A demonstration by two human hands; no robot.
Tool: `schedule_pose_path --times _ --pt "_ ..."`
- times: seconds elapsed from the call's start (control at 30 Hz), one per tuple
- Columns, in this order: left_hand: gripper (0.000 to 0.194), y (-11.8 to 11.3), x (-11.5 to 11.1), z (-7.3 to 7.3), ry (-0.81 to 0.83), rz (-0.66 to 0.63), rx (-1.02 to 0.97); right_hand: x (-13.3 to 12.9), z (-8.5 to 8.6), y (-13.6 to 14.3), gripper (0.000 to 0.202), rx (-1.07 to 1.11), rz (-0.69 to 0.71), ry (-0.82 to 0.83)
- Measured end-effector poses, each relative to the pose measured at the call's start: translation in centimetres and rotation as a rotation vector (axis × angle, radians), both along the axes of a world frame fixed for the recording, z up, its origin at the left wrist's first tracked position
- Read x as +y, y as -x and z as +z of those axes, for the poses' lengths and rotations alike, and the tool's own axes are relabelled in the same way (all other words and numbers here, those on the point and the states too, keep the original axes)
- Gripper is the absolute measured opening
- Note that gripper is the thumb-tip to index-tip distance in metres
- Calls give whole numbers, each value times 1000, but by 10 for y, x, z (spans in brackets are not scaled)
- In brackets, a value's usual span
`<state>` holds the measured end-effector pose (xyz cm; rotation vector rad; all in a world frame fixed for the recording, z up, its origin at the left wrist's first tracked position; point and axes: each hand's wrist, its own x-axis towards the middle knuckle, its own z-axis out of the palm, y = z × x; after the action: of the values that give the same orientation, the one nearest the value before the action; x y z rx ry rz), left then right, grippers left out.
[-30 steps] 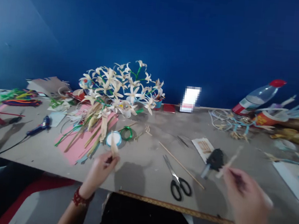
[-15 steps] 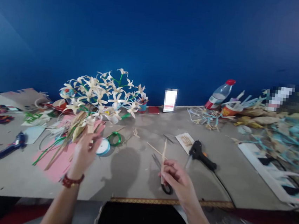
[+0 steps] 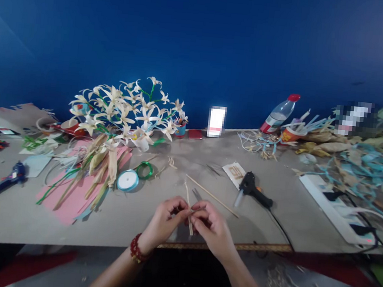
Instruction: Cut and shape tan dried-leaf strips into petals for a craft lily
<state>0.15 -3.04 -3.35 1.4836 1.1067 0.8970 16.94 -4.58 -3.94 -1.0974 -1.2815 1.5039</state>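
Note:
At the front of the table my left hand and my right hand meet, fingertips pinching a thin pale strip that looks like dried corn husk. Its upper end points away from me and its lower end sticks out below the fingers. Scissors lie just behind my hands, mostly covered by them. A thin wooden stick rests slantwise on the table to the right of the scissors' blades. A black hot glue gun lies further right, its nozzle beside a printed packet.
White husk flowers stand at the back left. Before them are husks on pink paper, a ribbon spool and green tape. A blue glue gun lies left; a power strip and bottle are right.
My left hand has come from above the pink paper to my right hand and now grips the strip too. My right hand has moved slightly left. The view has shifted a little.

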Motion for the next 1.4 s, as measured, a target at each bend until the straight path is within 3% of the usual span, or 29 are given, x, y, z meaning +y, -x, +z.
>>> schedule_pose_path --times 0.2,0.4,0.57,0.67,0.87,1.07,1.23,1.4 --pt "28 3 -5 -5 91 -28 -161 -12 -4 7 22 96 -105 25" --pt "28 7 -4 -3 84 -61 -89 -13 -16 4 20 -45 -131 -83" --pt "20 12 21 11 -80 -130 138 28 1 1 19 -131 5 -200" --pt "15 14 45 14 -57 -108 79 62 11 6 22 -144 28 -261" --pt "22 15 78 -7 6 -48 -108 110 3 11 34 -73 -63 -238" --pt "20 14 80 -34 -44 27 -105 113 -20 11 34 -104 5 -235" --pt "22 17 74 -35 -114 35 65 105 -26 12 21 -116 54 -212" --pt "25 21 71 -34 -181 39 11 103 -25 6 10 -140 83 -188"
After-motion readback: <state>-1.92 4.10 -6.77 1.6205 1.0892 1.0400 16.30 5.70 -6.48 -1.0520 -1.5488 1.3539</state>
